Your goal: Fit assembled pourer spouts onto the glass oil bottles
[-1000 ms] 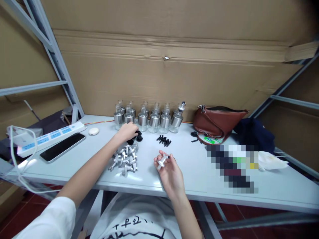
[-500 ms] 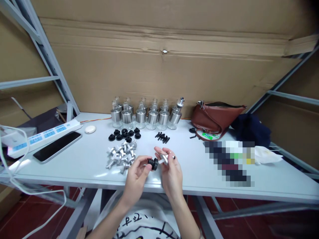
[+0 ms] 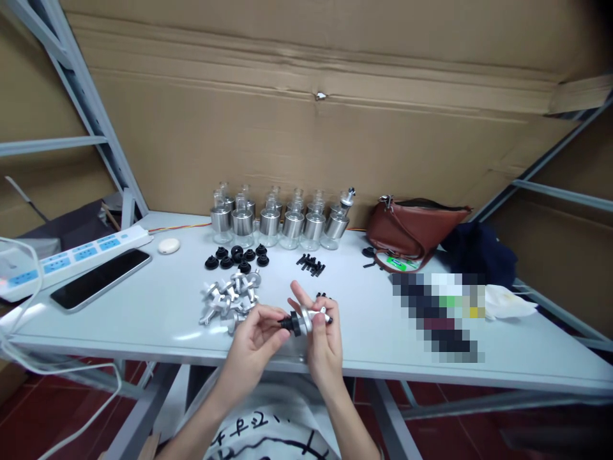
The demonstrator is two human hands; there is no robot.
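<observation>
My left hand (image 3: 253,335) pinches a black rubber stopper (image 3: 290,323) and presses it against a silver metal spout piece (image 3: 311,317), which my right hand (image 3: 322,335) grips. Both hands meet just above the front edge of the white table (image 3: 143,306). Left of them lies a heap of several silver spout pieces (image 3: 228,299). Behind that heap sit several black stoppers (image 3: 236,257). A small cluster of black pins (image 3: 310,264) lies farther back. A row of glass bottles with metal collars (image 3: 280,222) stands along the cardboard wall; the rightmost bottle has a spout fitted.
A brown leather bag (image 3: 414,230) and dark cloth (image 3: 479,255) lie at the back right. On the left are a black phone (image 3: 100,278), a white power strip (image 3: 71,254) and a small white oval object (image 3: 168,245). A blurred patch (image 3: 438,313) covers something at the right.
My left hand left the black stoppers at the back, brought one forward, and joined it to the silver piece in my right hand. The view shifted slightly.
</observation>
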